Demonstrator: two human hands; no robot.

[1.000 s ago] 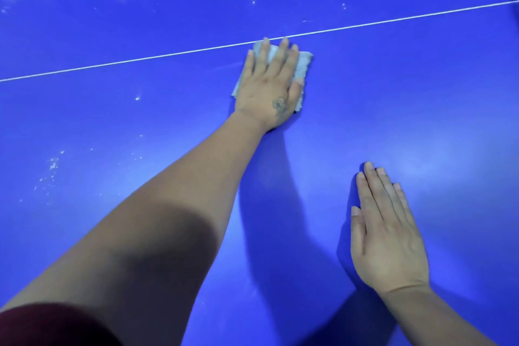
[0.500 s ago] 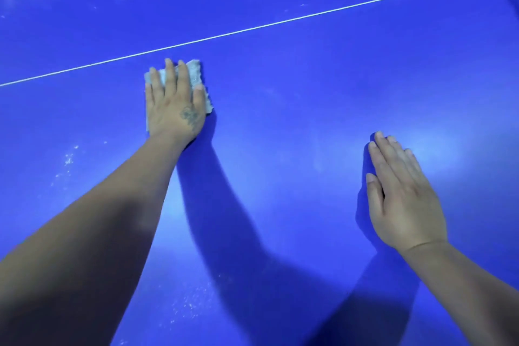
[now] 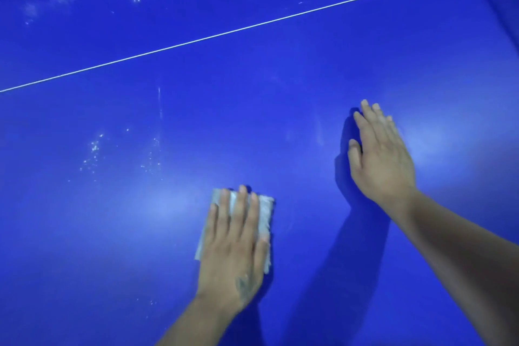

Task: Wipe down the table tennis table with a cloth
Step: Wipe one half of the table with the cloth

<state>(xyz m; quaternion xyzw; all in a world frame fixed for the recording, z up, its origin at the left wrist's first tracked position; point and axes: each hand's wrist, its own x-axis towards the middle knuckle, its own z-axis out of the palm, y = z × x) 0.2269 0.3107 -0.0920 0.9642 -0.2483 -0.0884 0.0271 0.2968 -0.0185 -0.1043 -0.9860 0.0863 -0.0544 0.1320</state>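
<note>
Head view: the left hand (image 3: pixel 234 244), fingers flat, presses the folded cloth (image 3: pixel 264 222) on the near middle of the blue table (image 3: pixel 280 121), having swept back from beside the white line (image 3: pixel 224 34). To its right the right hand (image 3: pixel 382 154) rests flat, holding nothing. White specks (image 3: pixel 94 149) remain farther left, so wiping likely continues there.
</note>
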